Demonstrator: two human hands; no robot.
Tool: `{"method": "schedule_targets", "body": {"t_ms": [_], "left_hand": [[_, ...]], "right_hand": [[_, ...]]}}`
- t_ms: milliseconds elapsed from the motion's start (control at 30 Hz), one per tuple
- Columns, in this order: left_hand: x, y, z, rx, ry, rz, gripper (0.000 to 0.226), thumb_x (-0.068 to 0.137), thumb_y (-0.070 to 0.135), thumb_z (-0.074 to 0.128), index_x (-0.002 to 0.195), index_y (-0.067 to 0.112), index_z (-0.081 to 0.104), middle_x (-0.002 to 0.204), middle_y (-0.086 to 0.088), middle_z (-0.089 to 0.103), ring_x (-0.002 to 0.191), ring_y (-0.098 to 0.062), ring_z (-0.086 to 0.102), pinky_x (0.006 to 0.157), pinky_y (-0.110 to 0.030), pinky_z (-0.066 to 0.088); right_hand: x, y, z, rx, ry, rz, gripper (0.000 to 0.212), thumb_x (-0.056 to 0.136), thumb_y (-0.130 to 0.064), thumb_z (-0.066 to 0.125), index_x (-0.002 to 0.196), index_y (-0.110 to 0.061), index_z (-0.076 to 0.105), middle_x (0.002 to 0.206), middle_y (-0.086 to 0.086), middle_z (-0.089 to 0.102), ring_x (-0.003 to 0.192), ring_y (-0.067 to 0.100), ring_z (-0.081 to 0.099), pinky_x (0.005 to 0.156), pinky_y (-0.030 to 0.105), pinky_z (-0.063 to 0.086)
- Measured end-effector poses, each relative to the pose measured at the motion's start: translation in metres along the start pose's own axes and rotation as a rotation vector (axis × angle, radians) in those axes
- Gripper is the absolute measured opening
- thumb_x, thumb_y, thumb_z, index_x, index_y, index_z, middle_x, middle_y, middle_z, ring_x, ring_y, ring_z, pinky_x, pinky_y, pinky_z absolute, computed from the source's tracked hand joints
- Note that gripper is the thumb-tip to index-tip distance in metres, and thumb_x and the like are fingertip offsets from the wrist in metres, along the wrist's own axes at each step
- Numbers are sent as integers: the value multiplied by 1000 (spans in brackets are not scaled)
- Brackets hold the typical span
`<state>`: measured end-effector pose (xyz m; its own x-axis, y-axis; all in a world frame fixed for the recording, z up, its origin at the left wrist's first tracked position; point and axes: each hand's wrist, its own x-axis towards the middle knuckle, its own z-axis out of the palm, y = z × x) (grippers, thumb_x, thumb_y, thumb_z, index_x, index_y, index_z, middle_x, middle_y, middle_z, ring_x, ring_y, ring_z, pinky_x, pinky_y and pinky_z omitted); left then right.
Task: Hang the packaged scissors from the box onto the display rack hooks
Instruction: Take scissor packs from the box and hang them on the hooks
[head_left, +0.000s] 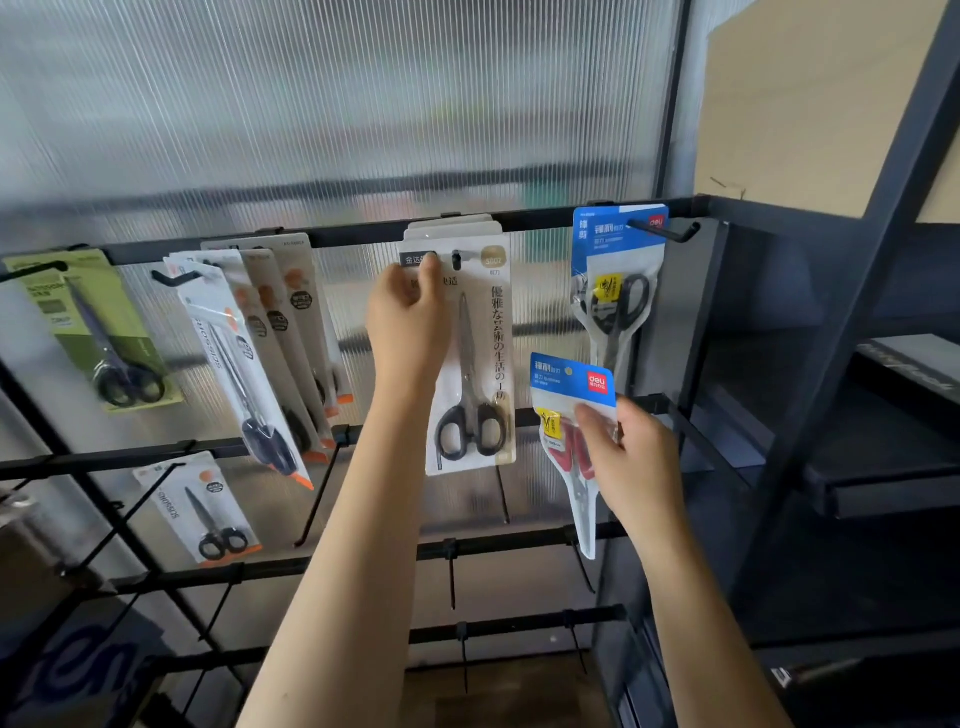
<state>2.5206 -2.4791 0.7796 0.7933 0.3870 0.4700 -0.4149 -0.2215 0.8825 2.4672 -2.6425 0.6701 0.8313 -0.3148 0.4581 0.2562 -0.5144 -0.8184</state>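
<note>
The left hand (408, 317) is raised to the top of a white card-backed pack of black-handled scissors (471, 358) that hangs on a short black metal hook (456, 260) of the black wire display rack (363, 234). Its thumb and fingers pinch the pack's upper left corner: the thumb tip presses on the dark label strip just left of the hook, and the other fingers go behind the card, out of sight. The scissors themselves hang below and to the right of those fingers, handles down.

The right hand (631, 462) holds a second pack, a clear plastic pouch with a blue header card holding red-handled scissors (571, 431). The fingers curl onto the front of the pouch near its right edge, just under the blue header; the red handles lie directly left of the fingertips and the blades point down past the palm. This pack is off any hook, held in the air below and to the right of the white pack.

Above the right hand's fingers, a matching blue-header pouch with black-handled scissors (618, 280) hangs on a long black hook (665, 231). Left of the left hand's fingers hang a row of white packs with orange-tipped scissors (270, 343) and a green card pack of scissors (98, 332).
</note>
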Motion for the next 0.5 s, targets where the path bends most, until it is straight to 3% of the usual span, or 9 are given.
{"method": "schedule_targets", "body": {"t_ms": [133,200,267,333,433,500], "left_hand": [[4,-5,2,47,-11,20,39,96,30,49,62,21,35,55,9,38,52,-8,35,53,-26,29],[3,-7,0,66,-3,49,34,94,30,53,65,18,40,59,9,38,55,-7,35,54,-24,29],[-3,-8,-3,97,12,55,23,90,34,60,90,12,54,76,9,47,68,-8,43,61,-21,34],[-13,-12,-5,59,37,36,44,85,38,66,118,12,51,100,6,53,88,-9,52,74,-19,42],[-30,-21,-7,16,79,47,57,82,38,69,127,12,45,118,3,52,106,-9,53,91,-23,44],[-40,-28,-8,44,125,114,58,84,36,68,129,10,44,121,3,49,105,6,47,92,-13,38]], "right_hand": [[3,-2,-2,4,21,-8,22,92,-22,59,102,-4,66,96,3,70,87,15,65,68,30,55],[5,-3,-2,3,18,-11,22,92,-23,59,101,-5,66,95,2,70,85,13,65,61,18,49],[7,-6,-3,2,20,-19,21,93,-24,58,101,-6,66,93,-1,70,82,10,65,56,9,42],[9,-10,-5,4,33,-41,21,93,-24,57,100,-7,66,91,-2,70,77,5,64,53,8,43],[13,-16,-8,44,46,-56,21,94,-24,56,100,-6,65,92,0,69,74,-3,61,54,6,45],[17,-20,-11,80,51,-59,20,95,-22,55,101,-5,63,94,1,68,75,-5,60,54,6,45]]}}
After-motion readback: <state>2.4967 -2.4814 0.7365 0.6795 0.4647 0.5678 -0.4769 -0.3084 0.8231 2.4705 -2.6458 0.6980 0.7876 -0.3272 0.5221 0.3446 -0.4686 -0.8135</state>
